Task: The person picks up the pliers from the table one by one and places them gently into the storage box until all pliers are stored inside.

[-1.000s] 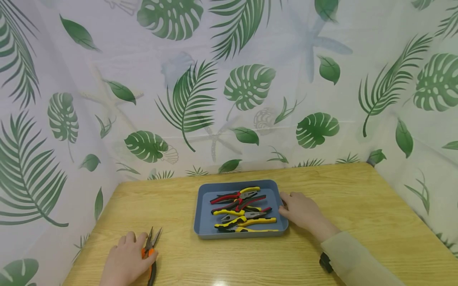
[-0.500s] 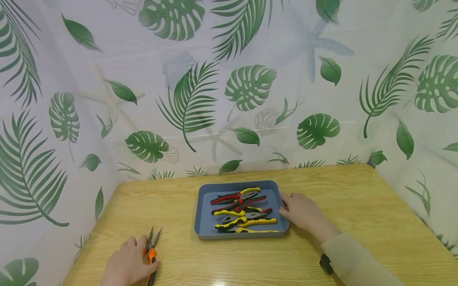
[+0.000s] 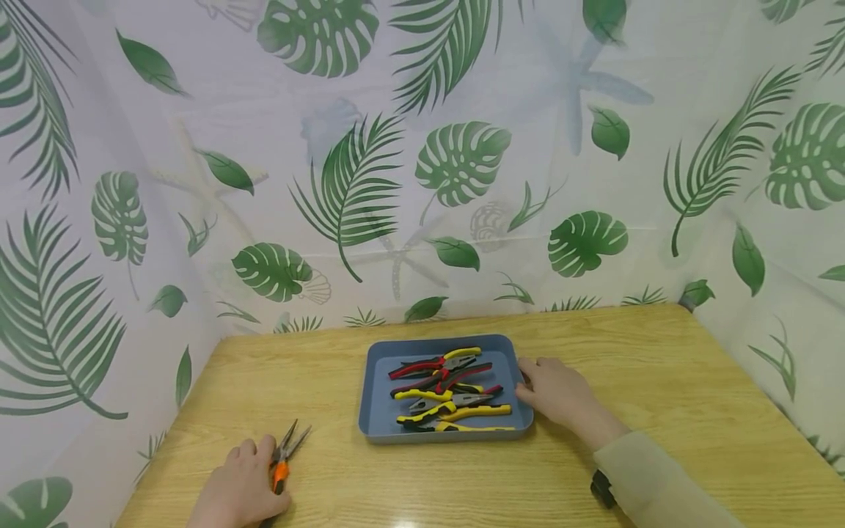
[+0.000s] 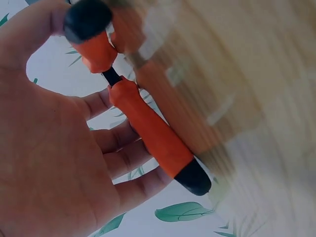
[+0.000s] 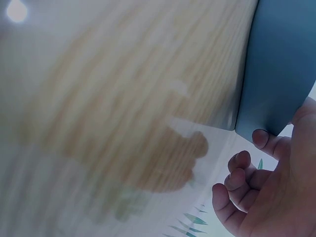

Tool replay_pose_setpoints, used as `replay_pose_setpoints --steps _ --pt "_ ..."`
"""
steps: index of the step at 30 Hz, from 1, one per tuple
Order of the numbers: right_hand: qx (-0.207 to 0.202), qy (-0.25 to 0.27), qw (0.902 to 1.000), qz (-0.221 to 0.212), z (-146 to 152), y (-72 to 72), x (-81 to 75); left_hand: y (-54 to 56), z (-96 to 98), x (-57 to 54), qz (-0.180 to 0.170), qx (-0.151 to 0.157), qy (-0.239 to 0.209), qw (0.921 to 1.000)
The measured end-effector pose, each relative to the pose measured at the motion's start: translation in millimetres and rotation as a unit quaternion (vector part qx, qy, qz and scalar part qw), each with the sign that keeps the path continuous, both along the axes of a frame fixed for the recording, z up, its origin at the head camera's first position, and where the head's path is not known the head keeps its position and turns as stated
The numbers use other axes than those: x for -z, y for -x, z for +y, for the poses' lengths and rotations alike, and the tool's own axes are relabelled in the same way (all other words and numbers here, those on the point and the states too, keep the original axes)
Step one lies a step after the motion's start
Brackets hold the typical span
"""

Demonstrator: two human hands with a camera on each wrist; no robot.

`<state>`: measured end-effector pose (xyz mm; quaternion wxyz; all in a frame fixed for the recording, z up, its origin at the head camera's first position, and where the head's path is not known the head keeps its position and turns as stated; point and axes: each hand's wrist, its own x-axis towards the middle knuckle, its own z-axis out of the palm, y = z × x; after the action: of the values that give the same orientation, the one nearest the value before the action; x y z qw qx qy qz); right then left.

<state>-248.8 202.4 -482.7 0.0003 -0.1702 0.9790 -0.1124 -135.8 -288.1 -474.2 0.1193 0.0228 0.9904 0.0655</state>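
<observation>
My left hand (image 3: pixel 239 484) grips needle-nose pliers (image 3: pixel 281 475) with orange and black handles at the table's front left. Their jaws stand apart and point away. In the left wrist view, the thumb is at the black end of one handle, and the fingers lie along the other orange handle (image 4: pixel 148 123). My right hand (image 3: pixel 560 392) holds the right side of a blue-grey tray (image 3: pixel 376 411), its fingers curled at the wall (image 5: pixel 276 64) in the right wrist view. Several pliers (image 3: pixel 455 400) with yellow, red and black handles lie piled in the tray.
A wood-grain table (image 3: pixel 317 381) carries everything. Leaf-patterned cloth (image 3: pixel 455 253) hangs behind it and along both sides. A dark wrist strap piece (image 3: pixel 602 488) shows under the right sleeve (image 3: pixel 653 469).
My left hand has shifted slightly right, and the needle-nose pliers have turned so their tips lean further right. The right hand and the tray have stayed in place.
</observation>
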Motion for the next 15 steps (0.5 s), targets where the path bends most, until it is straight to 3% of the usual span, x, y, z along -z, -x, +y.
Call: replay_pose_setpoints --steps 3,10,15 --pt "0.0 0.0 1.0 -0.003 -0.5 -0.5 1.0 0.6 -0.2 0.2 0.001 0.006 0.0 1.0" --pt "0.004 0.005 1.0 -0.001 -0.8 -1.7 0.4 2.1 -1.7 -0.4 0.087 0.031 0.013 0.9956" --pt "0.005 0.006 1.0 -0.003 -1.2 -2.4 -0.5 3.6 -4.8 0.4 0.084 0.028 0.013 0.996"
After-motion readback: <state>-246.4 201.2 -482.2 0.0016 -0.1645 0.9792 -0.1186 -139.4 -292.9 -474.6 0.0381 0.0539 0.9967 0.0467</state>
